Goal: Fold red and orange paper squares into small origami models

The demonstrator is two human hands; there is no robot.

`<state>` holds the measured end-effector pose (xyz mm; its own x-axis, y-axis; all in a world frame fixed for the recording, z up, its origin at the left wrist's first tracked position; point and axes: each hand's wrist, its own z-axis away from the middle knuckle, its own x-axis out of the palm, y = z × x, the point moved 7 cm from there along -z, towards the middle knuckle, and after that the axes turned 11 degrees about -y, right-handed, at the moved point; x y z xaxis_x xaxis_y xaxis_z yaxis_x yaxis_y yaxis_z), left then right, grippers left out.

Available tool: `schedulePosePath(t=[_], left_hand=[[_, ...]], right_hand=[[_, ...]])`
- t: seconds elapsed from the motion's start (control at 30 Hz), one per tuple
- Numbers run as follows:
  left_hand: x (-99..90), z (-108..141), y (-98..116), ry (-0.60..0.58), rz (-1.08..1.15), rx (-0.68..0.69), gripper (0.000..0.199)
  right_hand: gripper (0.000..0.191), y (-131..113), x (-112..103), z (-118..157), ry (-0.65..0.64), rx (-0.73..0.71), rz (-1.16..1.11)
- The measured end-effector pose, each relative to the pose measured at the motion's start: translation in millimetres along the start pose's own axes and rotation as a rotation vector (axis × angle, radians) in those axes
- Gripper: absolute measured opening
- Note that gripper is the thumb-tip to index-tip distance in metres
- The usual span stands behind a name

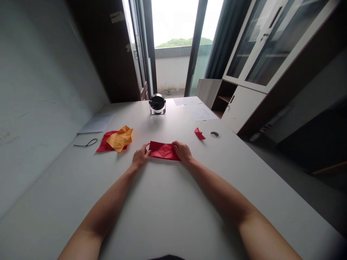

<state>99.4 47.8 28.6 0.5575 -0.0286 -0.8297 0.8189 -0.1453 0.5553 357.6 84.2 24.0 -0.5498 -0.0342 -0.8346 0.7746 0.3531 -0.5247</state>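
A creased red paper (164, 151), folded into a long strip, lies between my hands on the white table (162, 202). At its left end my left hand (141, 156) is closed, thumb and fingers gripping the edge. My right hand (183, 151) wraps over the right end, its fingers curled on the paper and hiding part of it. Left of my left hand, a creased orange paper (121, 138) rests on another red paper (102, 143). A small folded red paper piece (200, 134) sits beyond my right hand, to the right.
A white tape roll (215, 134) is on the right side of the table. A small black fan (157, 104) stands at the back. Paper sheets (200, 111) lie back right, another sheet (96, 123) back left, near a black cable tie (86, 144).
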Motion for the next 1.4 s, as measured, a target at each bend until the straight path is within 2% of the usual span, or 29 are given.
schedulePosePath(t=[0.4, 0.6, 0.73, 0.8, 0.9, 1.0, 1.07, 1.13, 1.27, 1.33, 1.4], left_hand=[[-2.5, 0, 1, 0.04, -0.019, 0.011, 0.044], [-4.2, 0, -1, 0.032, -0.057, -0.05, 0.043], [-11.8, 2, -3, 0.089, -0.09, -0.088, 0.037], [-15.7, 4, 4, 0.128, -0.112, -0.062, 0.034], [-13.8, 11, 31, 0.151, -0.171, 0.105, 0.032], [3.4, 17, 60, 0.068, -0.278, 0.301, 0.031], [17.8, 19, 67, -0.011, -0.335, 0.376, 0.032], [30.0, 16, 62, -0.088, -0.371, 0.391, 0.036], [46.7, 5, 32, -0.239, -0.413, 0.297, 0.055], [50.9, 1, 23, -0.273, -0.431, 0.265, 0.06], [54.1, 0, 18, -0.297, -0.445, 0.237, 0.063]], right_hand=[[0.025, -1, 1, 0, -0.011, 0.001, 0.033], [0.022, 1, 2, 0, -0.008, -0.004, 0.036], [0.022, -1, 2, 0, -0.016, -0.023, 0.045], [0.022, -2, 3, 0, -0.024, -0.025, 0.056], [0.022, -8, 5, 2, -0.045, -0.062, 0.096], [0.024, -17, 9, 5, -0.085, -0.134, 0.161], [0.025, -22, 10, 5, -0.099, -0.164, 0.2], [0.026, -26, 8, 6, -0.081, -0.19, 0.234], [0.026, -42, 1, 8, 0.009, -0.262, 0.285], [0.029, -51, 7, 10, -0.004, -0.311, 0.297], [0.034, -56, 20, 11, -0.08, -0.336, 0.31]])
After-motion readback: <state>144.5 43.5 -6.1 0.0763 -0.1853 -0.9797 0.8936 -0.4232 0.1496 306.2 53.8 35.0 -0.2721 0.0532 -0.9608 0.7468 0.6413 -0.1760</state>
